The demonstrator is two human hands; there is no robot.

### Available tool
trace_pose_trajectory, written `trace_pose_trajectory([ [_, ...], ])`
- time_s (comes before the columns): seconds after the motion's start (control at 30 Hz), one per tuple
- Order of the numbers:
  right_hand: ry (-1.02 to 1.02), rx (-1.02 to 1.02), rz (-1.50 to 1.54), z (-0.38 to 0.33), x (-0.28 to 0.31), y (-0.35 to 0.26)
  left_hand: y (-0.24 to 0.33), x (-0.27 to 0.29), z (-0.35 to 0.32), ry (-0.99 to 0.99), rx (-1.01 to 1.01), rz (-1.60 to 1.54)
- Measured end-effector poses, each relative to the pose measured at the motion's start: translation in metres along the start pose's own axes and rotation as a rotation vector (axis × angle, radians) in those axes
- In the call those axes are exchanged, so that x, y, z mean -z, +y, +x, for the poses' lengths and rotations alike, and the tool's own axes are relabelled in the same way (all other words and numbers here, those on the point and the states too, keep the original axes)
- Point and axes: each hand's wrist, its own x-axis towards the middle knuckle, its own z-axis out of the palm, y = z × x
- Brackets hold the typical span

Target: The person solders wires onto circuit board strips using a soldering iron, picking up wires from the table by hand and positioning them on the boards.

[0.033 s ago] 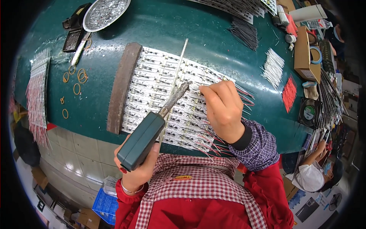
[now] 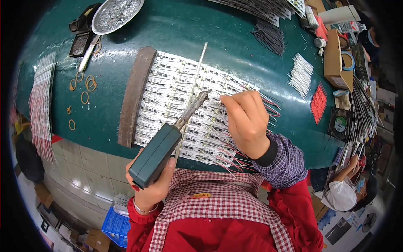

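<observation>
A dark green bench (image 2: 235, 29) fills most of the view, curved by the lens. Below its near edge lies a pale tiled floor (image 2: 84, 164) with a blue crate (image 2: 114, 224) and cardboard boxes. At the lower right another person (image 2: 346, 191) in a white cap sits bent over their own work.

On the bench a wide mat of white light strips (image 2: 168, 92) lies side by side, their left ends under a brown wooden bar (image 2: 133, 94). Thin red and white wires (image 2: 268, 103) stick out from the right ends. A thin metal rod (image 2: 197, 69) lies across the strips. Rubber bands (image 2: 86, 84) lie to the left, a round metal tray (image 2: 115, 14) sits at the top left, and bundles of white wires (image 2: 300, 75) and red wires (image 2: 318, 103) lie to the right.

The left hand (image 2: 153, 189) holds a soldering iron (image 2: 166, 145), fingers wrapped tight around its dark green handle near the bench edge. Its long axis runs from lower left to upper right, and the metal tip points up and right, over the strips just beside the right hand. The right hand (image 2: 247, 122) rests on the strips at their wire end, fingers pinched together; what they pinch is too small to tell.
</observation>
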Motion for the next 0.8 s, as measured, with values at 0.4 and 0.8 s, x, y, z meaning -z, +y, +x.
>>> trace_pose_trajectory([
  [0.4, -0.083, -0.039, 0.043, -0.009, 0.0006, -0.0063, -0.0007, 0.003, -0.0054, -0.035, 0.02, 0.033],
  [0.8, -0.136, -0.062, 0.027, -0.0077, 0.0026, -0.0092, 0.0039, 0.003, -0.0011, -0.085, -0.005, 0.076],
])
